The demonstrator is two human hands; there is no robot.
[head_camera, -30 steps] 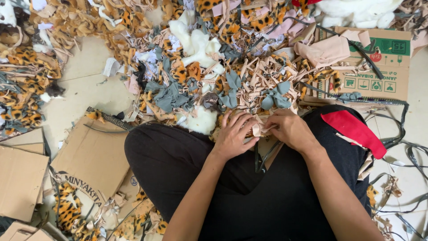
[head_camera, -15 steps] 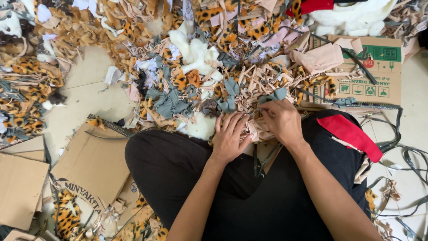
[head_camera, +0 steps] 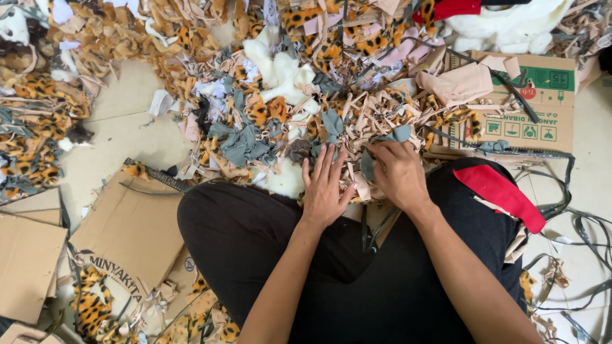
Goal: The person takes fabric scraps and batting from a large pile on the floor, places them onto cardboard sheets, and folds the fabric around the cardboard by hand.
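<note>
While the left hand (head_camera: pixel 324 188) is lying flat with fingers spread on the tan fabric strips (head_camera: pixel 357 127), the right hand (head_camera: pixel 398 172) is pinching a grey fabric scrap (head_camera: pixel 368 164) just beyond the lap. Compared with half a second ago, the left fingers are splaying wider.

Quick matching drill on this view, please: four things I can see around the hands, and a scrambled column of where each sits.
Things:
1. red fabric strip
2. printed cardboard box
3. left hand
4. right hand

Places:
A. fingers spread flat on the beige scraps
B. lying on the person's black-trousered thigh
C. pinching a grey fabric scrap
D. upper right, partly under scraps

Pairs: 1-B, 2-D, 3-A, 4-C
</note>
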